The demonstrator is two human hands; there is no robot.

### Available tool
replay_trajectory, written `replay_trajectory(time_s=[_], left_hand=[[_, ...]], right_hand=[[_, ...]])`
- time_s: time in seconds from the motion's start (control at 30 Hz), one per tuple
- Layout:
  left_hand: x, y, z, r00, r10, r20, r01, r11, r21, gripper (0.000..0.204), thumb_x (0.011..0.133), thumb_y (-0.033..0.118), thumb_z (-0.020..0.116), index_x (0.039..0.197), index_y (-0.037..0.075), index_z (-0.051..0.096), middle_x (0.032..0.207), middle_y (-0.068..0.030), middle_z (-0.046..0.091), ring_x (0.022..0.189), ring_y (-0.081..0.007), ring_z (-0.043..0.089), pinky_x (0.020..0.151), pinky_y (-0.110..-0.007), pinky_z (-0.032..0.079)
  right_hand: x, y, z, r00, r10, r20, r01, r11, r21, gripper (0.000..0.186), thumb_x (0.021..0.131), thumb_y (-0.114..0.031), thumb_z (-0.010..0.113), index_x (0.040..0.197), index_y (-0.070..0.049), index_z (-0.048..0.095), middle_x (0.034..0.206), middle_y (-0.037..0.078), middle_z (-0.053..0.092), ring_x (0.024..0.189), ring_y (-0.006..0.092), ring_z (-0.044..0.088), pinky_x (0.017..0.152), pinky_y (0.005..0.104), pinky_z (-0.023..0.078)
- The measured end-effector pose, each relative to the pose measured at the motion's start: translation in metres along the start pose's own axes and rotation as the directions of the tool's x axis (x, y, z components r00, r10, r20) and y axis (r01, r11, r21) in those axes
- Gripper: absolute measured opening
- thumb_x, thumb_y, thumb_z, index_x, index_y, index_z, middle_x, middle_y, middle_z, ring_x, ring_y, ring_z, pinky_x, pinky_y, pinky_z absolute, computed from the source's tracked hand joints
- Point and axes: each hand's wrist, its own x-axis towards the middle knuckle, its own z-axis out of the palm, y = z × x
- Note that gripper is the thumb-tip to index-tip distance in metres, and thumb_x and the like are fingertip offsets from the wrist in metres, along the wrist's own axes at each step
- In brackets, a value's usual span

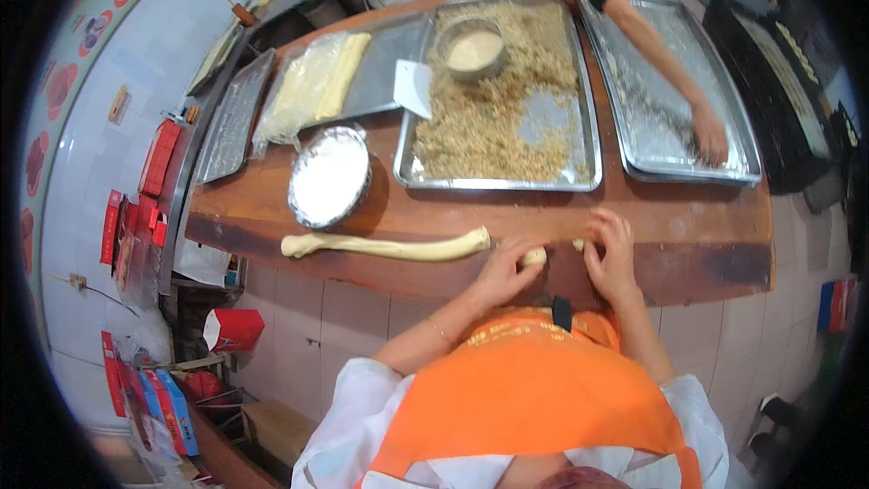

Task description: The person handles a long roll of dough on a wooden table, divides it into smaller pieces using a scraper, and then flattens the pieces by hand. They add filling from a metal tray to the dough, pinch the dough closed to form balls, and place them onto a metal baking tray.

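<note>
A long rope of pale dough (385, 244) lies along the near edge of the wooden table (231, 210). Just right of its end, my left hand (509, 267) has its fingers round a small lump of dough (533, 257). My right hand (609, 249) is raised a little at the table edge, fingers apart and slightly curled, its thumb beside a tiny dough bit (577, 244). Above the rope sits a metal bowl of white powder (329, 176).
A large tray of crumbly mixture (480, 145) holds a round container (471, 50). Wrapped dough (308, 81) rests on a left tray. A co-worker's hand (709, 134) touches stacked metal trays (661, 32) at right. Red boxes (159, 158) stand at left.
</note>
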Motion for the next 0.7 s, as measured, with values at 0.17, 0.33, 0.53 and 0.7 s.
replay_trajectory(time_s=[0.17, 0.33, 0.53, 0.7], left_hand=[[-0.001, 0.0, 0.004, 1.0, -0.008, -0.01, 0.007, 0.997, -0.075, 0.047, 0.087, 0.017, 0.065, 0.132, 0.007, 0.057, 0.122, -0.0167, 0.062, 0.114, -0.0341, 0.058, 0.099, -0.04, 0.046], [0.015, 0.015, -0.001, 0.974, -0.225, -0.006, 0.207, 0.908, -0.364, 0.041, 0.102, 0.025, 0.053, 0.134, 0.0, 0.055, 0.131, -0.0168, 0.061, 0.12, -0.0286, 0.058, 0.102, -0.037, 0.044], [0.061, 0.033, 0.015, 0.989, 0.103, -0.109, -0.046, 0.901, 0.431, 0.047, 0.105, 0.029, 0.047, 0.141, -0.002, 0.049, 0.14, -0.0244, 0.054, 0.135, -0.0386, 0.047, 0.116, -0.046, 0.032], [0.074, 0.027, 0.013, 0.991, 0.082, 0.102, -0.127, 0.783, 0.608, 0.053, 0.103, 0.028, 0.05, 0.145, -0.003, 0.043, 0.146, -0.0256, 0.048, 0.139, -0.0413, 0.04, 0.118, -0.05, 0.027]], right_hand=[[-0.005, -0.008, -0.019, 0.995, 0.06, -0.074, -0.058, 0.998, 0.031, 0.026, 0.079, 0.002, 0.063, 0.104, -0.005, 0.065, 0.125, 0.013, 0.063, 0.118, 0.0354, 0.056, 0.102, 0.0435, 0.043], [-0.02, 0.0, -0.023, 0.98, 0.167, -0.108, -0.155, 0.982, 0.106, 0.024, 0.081, 0.003, 0.063, 0.103, -0.005, 0.067, 0.125, 0.011, 0.064, 0.117, 0.0319, 0.057, 0.101, 0.0409, 0.043], [-0.024, 0.004, -0.023, 0.971, 0.199, -0.134, -0.18, 0.974, 0.136, 0.022, 0.081, 0.003, 0.064, 0.1, -0.006, 0.068, 0.121, 0.011, 0.065, 0.114, 0.0311, 0.058, 0.098, 0.0394, 0.046], [-0.026, 0.004, -0.024, 0.965, 0.223, -0.14, -0.201, 0.967, 0.156, 0.019, 0.081, 0.003, 0.064, 0.098, -0.005, 0.069, 0.119, 0.01, 0.065, 0.113, 0.0305, 0.059, 0.096, 0.0382, 0.047]])
